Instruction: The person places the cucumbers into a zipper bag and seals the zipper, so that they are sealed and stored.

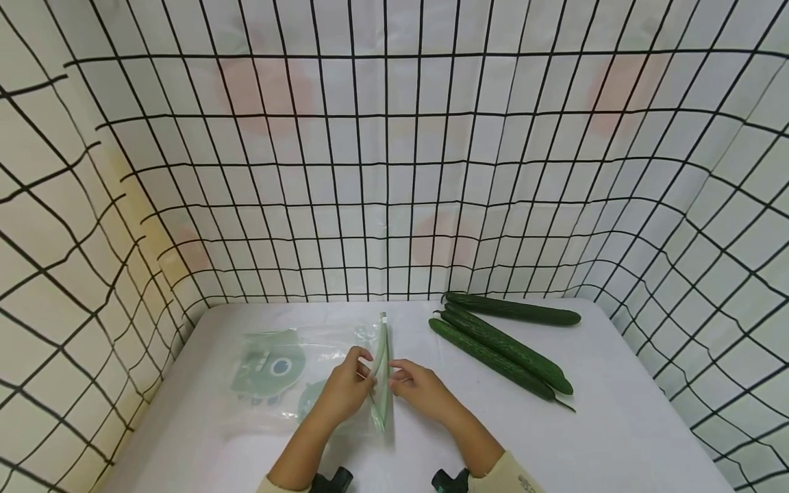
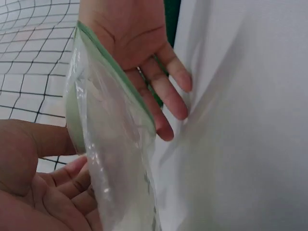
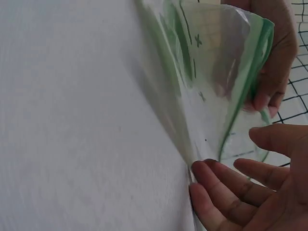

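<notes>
A clear plastic bag with green creature prints (image 1: 271, 366) lies flat, its green-edged mouth lifted and parted at the right end. My left hand (image 1: 353, 389) pinches one side of that mouth; in the right wrist view its fingers (image 3: 274, 91) are at the green rim (image 3: 248, 91). On the opposite side, my right hand (image 1: 425, 392) touches the bag with loosely bent fingers, thumb apart from them, as the right wrist view shows (image 3: 240, 192). In the left wrist view the bag film (image 2: 115, 159) partly hides the left fingers.
Several long green cucumbers (image 1: 511, 309) lie on the white table (image 1: 616, 424) to the right of the hands, beyond the right forearm. Black wire grid (image 1: 403, 164) over pale sheeting stands behind the table and along both sides.
</notes>
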`<state>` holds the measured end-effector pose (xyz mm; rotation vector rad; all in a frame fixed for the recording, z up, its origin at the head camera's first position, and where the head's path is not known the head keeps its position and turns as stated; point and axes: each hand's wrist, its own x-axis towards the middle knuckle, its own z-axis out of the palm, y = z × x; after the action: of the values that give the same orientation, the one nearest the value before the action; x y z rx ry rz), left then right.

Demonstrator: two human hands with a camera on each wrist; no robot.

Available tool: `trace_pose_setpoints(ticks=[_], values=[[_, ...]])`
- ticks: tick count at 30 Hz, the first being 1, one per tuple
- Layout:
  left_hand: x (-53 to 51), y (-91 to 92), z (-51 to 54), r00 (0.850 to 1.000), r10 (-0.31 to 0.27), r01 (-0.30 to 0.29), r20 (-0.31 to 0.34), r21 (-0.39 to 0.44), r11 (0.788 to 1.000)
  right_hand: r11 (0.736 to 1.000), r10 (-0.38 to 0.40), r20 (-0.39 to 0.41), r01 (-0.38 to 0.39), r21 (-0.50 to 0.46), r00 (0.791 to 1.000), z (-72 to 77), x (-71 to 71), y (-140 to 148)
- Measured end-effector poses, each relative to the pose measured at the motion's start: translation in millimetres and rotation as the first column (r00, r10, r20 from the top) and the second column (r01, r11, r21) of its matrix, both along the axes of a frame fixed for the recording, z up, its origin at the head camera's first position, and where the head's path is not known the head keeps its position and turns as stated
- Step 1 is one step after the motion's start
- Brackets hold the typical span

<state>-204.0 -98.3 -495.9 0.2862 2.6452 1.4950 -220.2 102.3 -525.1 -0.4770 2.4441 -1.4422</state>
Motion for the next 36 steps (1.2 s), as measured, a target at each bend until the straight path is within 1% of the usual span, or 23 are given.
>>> trace_pose_setpoints(ticks=[2,5,8,11,14,18,20,22,25,30,33,36], values=[[0.3,-0.5,1.7,1.0,-0.02,0.02,0.008,0.031,0.999,0.998,-0.002,0.069,0.006,-0.062,0.998,-0.4,0.3,-2.3],[0.2,-1.1,3.6,0.999,-0.053,0.052,0.006,0.063,0.997,0.989,0.002,0.12,0.016,-0.147,0.993,-0.7,1.1,-4.7],[0.1,-1.6,4.5,0.997,-0.079,0.078,0.0,0.073,0.994,0.982,-0.004,0.101,0.023,-0.186,0.995,0.2,2.5,-5.5],[0.5,-1.9,4.7,0.996,-0.091,0.091,-0.008,0.066,0.994,0.98,-0.023,0.074,0.037,-0.195,0.997,1.1,3.5,-5.2],[1.1,-1.1,5.1,0.997,-0.075,0.076,-0.023,0.046,0.996,0.981,-0.039,0.052,0.048,-0.188,0.998,1.7,4.2,-5.2],[2.1,0.7,7.1,0.997,-0.037,0.038,-0.07,0.011,0.999,0.977,-0.046,0.022,0.05,-0.205,0.999,1.9,5.3,-6.6],[2.9,1.6,7.7,0.995,-0.036,0.035,-0.093,-0.014,0.999,0.975,-0.043,0.009,0.044,-0.217,0.999,1.7,5.9,-7.5],[4.2,2.1,7.8,0.994,-0.044,0.04,-0.103,-0.044,0.998,0.977,-0.039,-0.009,0.036,-0.211,0.999,1.3,6.7,-8.4],[5.9,3.1,6.9,0.99,-0.053,0.04,-0.128,-0.106,0.994,0.985,-0.022,-0.047,0.014,-0.173,0.999,1.2,8.3,-9.6],[8.2,4.1,4.8,0.982,-0.027,-0.013,-0.187,-0.209,0.978,0.994,0.005,-0.116,-0.017,-0.103,0.993,2.8,10.6,-10.7],[8.8,4.3,3.5,0.978,-0.009,-0.044,-0.208,-0.248,0.968,0.997,0.011,-0.129,-0.021,-0.079,0.992,2.9,10.5,-11.0],[8.4,4.4,3.9,0.98,0.032,-0.081,-0.195,-0.252,0.964,0.998,0.003,-0.135,-0.012,-0.065,0.991,1.9,9.3,-11.4]])
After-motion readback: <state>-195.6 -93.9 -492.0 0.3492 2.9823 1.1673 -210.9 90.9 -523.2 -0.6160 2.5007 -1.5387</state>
